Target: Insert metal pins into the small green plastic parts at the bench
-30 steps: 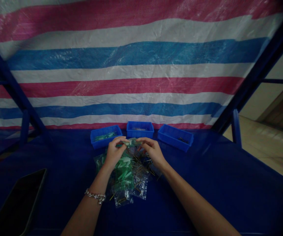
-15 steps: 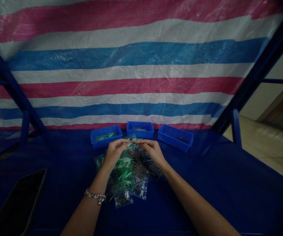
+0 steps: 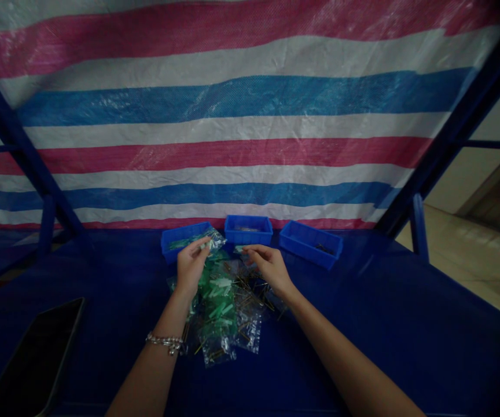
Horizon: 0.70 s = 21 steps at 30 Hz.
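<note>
My left hand [image 3: 191, 265] pinches a small clear plastic bag [image 3: 216, 239] in front of the left blue bin [image 3: 171, 236]. To the right of it, my right hand [image 3: 271, 267] is closed, with a small pale green piece [image 3: 238, 249] at its fingertips. Below and between the hands lies a pile of clear bags, some with green pieces [image 3: 220, 304], others with thin metallic pins [image 3: 245, 307]. The middle blue bin [image 3: 249, 236] holds small items that are hard to make out. A few dark pieces lie in the right blue bin [image 3: 308, 253].
A dark phone [image 3: 33, 359] lies at the left of the blue table [image 3: 363, 324]. Blue frame posts [image 3: 445, 139] slant up on both sides. A striped plastic sheet [image 3: 232, 133] hangs behind the bins.
My hands have moved apart. My left hand has shifted left with the clear bag, while my right hand has stayed nearly in place and now shows a pale green piece at its fingertips.
</note>
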### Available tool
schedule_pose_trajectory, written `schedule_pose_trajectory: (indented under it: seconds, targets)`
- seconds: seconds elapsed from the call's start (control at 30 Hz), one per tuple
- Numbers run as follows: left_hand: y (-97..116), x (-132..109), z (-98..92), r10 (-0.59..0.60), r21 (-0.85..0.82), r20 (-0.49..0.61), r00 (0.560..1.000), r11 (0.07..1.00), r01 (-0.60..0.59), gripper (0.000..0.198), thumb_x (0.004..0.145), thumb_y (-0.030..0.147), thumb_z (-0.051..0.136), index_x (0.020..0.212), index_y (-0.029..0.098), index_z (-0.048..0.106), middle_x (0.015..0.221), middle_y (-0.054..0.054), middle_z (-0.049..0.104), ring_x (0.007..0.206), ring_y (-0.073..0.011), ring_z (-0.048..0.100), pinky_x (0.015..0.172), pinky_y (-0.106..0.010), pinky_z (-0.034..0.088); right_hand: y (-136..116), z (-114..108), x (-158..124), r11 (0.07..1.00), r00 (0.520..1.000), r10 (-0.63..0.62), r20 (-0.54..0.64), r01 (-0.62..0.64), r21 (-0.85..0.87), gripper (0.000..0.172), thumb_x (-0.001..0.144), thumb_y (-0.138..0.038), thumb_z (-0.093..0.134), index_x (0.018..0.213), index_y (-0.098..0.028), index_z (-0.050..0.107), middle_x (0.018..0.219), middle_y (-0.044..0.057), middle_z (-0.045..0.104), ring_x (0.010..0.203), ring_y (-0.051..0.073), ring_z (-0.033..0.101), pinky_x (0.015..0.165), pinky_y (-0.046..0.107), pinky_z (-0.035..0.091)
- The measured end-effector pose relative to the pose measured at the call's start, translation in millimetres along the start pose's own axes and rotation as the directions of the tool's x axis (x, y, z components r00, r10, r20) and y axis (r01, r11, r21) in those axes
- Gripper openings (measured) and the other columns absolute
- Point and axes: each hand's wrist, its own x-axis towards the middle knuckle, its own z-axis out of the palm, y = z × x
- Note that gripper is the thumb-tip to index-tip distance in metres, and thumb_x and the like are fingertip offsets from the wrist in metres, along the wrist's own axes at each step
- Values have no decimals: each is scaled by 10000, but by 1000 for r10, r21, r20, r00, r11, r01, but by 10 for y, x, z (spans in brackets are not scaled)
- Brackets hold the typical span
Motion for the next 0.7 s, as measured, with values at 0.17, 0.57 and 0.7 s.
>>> schedule_pose_trajectory:
  seconds: [0.17,0.57,0.7]
  targets:
    - [-23,97,-115,-107,-102,-169,980,991,90,418,607,311,618,982,126,603,920,-103,656,659,-135,597,544,-220,384,27,2,4,1000,1000,14,-1,-14,-13,288,721,-317,485,872,-126,640,802,77,661,548,128,547,526,252,429]
    - [44,72,-124,-235,-180,-97,967,960,215,466,652,237,545,1103,140,476,967,-134,646,633,-120,604,538,-207,392,140,5,18,996,1000,-10,29,12,-94,264,739,-269,462,894,-132,627,765,68,659,577,141,562,526,247,422]
    - [14,61,-104,-129,-39,-28,991,991,127,458,677,250,529,1120,153,463,847,-95,675,584,-126,599,530,-217,406,161,7,8,981,997,-48,55,58,-183,245,749,-234,450,893,-153,630,781,52,665,651,154,586,577,253,432]
